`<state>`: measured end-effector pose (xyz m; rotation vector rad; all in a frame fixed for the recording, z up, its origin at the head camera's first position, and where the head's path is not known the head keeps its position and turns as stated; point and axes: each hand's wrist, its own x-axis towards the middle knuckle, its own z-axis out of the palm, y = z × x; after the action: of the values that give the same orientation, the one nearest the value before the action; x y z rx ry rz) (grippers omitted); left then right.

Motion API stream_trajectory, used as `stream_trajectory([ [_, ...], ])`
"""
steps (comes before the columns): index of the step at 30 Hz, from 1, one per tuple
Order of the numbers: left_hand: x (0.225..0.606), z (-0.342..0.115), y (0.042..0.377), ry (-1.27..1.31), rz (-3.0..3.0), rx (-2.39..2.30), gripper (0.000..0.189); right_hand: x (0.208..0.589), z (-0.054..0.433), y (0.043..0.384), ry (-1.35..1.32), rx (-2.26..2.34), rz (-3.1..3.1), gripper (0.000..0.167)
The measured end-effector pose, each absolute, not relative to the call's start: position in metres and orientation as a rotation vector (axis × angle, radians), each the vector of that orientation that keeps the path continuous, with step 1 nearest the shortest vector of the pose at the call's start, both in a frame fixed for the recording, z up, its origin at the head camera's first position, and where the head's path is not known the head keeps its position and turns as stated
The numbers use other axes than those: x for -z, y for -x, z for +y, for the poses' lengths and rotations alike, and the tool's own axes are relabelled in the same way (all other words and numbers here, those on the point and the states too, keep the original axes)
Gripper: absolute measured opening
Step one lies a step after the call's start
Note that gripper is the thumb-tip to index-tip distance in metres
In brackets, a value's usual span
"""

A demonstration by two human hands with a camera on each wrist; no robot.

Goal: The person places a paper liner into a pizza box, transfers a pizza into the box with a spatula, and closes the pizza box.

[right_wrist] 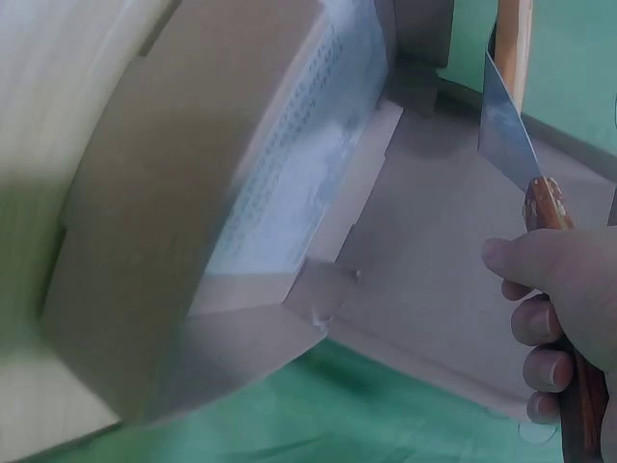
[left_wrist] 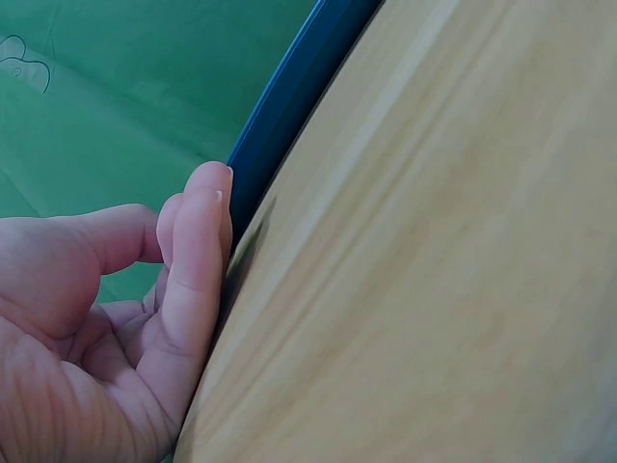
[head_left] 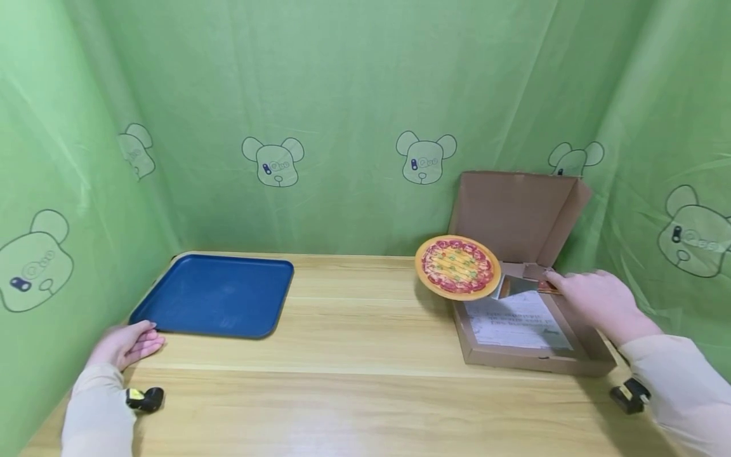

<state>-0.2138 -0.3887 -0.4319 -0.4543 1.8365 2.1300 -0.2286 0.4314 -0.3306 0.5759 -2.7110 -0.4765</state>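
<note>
Hiding part of the spatula (head_left: 518, 287): pizza (head_left: 457, 267)

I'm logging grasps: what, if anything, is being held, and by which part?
The right grip holds the spatula by its brown handle. The left grip is at the blue tray's near-left corner; whether it holds it cannot be told.

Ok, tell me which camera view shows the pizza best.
The head view: it shows the whole round top of the pizza, toppings included. The right wrist view catches only part of it, edge-on at the top of the picture, by the spatula blade. The left wrist view shows none of it.
</note>
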Motion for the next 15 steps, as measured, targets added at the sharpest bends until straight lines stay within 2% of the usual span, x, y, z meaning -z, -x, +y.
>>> stream_trajectory([
  [7, 0.434, -0.391, 0.215, 0.468, 1.846, -2.129, 0.032, 0.331, 0.450, 0.220, -0.549, 0.501, -2.781, 0.015],
  [11, 0.435, -0.391, 0.216, 0.487, 1.849, -2.127, 0.032, 0.333, 0.458, 0.214, -0.531, 0.442, -2.775, 0.011],
  [15, 0.435, -0.390, 0.215, 0.486, 1.841, -2.128, 0.034, 0.337, 0.466, 0.208, -0.529, 0.395, -2.729, 0.016],
])
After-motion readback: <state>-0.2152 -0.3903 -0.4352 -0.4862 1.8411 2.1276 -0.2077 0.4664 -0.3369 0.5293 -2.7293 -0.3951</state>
